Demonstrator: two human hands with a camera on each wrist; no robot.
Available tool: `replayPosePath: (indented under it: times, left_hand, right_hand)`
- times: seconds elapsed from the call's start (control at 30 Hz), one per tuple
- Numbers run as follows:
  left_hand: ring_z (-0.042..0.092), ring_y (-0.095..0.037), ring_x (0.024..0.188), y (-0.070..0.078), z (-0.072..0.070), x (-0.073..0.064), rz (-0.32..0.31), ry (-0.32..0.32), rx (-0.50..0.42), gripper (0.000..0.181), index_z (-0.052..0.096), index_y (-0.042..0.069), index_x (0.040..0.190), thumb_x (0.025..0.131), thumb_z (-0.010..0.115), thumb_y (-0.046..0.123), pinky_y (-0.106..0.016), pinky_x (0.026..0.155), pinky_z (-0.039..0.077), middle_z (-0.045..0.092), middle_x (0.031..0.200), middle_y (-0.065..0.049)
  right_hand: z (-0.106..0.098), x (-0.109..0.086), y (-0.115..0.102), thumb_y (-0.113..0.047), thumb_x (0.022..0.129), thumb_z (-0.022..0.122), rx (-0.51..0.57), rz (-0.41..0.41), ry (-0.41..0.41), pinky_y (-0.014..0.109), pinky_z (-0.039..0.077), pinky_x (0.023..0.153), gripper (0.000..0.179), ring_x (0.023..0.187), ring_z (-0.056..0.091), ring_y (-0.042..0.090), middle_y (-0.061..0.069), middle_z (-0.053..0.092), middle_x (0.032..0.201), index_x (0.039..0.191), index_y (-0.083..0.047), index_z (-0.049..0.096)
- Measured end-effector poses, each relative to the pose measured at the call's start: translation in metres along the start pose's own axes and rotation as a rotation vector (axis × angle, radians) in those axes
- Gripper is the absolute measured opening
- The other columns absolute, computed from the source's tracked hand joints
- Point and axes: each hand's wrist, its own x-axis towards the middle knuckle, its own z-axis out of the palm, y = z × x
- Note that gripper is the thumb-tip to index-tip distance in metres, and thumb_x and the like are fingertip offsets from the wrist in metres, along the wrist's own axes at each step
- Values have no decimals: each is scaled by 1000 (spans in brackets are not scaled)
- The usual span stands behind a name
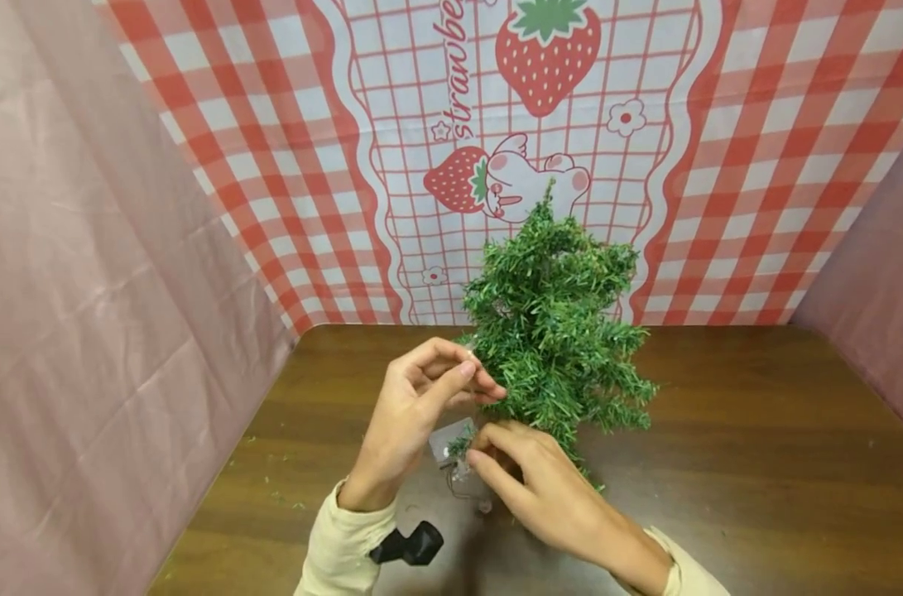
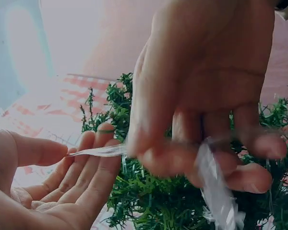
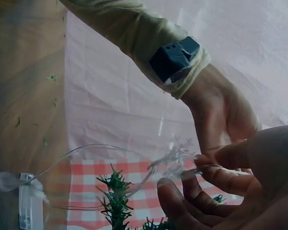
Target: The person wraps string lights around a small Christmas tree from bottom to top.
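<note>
A length of clear fairy lights point(image 2: 100, 152) is stretched between the two hands. At one end the left hand point(image 1: 410, 414) pinches it between thumb and fingers, just left of the green artificial tree point(image 1: 559, 331). Lower down, the right hand point(image 1: 548, 488) pinches the same strand between thumb and forefinger, close to the tree's front branches. A bunched, see-through part of the lights point(image 3: 177, 160) sits at the right fingertips. From it thin wire loops to a clear box point(image 3: 31, 203) with a round clear bulb point(image 3: 7, 182) beside it.
Behind the tree hangs a red-and-white checked cloth point(image 1: 272, 165) with strawberry prints. Pink cloth point(image 1: 108, 290) covers the left side. The wooden table point(image 1: 756, 463) carries small green needle scraps point(image 1: 283, 497) at the left.
</note>
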Motion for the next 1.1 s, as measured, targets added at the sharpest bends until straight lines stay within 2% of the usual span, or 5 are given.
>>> replayPosePath:
  times: [0.37, 0.5, 0.7, 0.83, 1.1]
  left_hand:
    - [72, -35, 74, 1, -7, 1, 59, 104, 68, 21, 48, -7, 114, 97, 59, 0, -54, 75, 58, 70, 80, -18]
    - [72, -35, 74, 6, -18, -1, 75, 51, 306, 19, 57, 1, 115, 96, 61, 0, -47, 75, 59, 71, 81, -18]
    - [72, -13, 74, 17, -34, -6, 26, -16, 746, 15, 75, 13, 95, 95, 64, 3, -30, 67, 58, 75, 85, 3]
    - [70, -8, 73, 18, -36, -6, 0, -39, 853, 15, 76, 12, 94, 95, 63, 5, -28, 67, 57, 75, 86, 4]
    - [69, -8, 69, 11, -30, -6, 0, -102, 904, 15, 75, 11, 91, 98, 64, 17, -26, 65, 56, 72, 77, 5]
  right_hand:
    - [-12, -2, -2, -28, 105, 52, 18, 26, 12, 23, 43, 58, 20, 64, 46, 2, -16, 46, 72, 85, -29, 58]
    - [-17, -4, -4, -27, 105, 52, 22, 16, -36, 23, 44, 61, 18, 66, 48, 2, -17, 49, 75, 89, -30, 59]
    - [-23, -5, -6, -30, 107, 47, 98, 65, -175, 23, 45, 57, 23, 60, 45, 1, -14, 50, 71, 88, -26, 60]
    - [-29, -5, -6, -29, 107, 45, 141, 80, -225, 24, 47, 56, 24, 58, 48, 1, -11, 57, 72, 88, -26, 60]
    - [-55, -6, 0, -32, 109, 41, 134, 43, -402, 23, 47, 54, 32, 52, 51, 1, -12, 57, 65, 80, -29, 54]
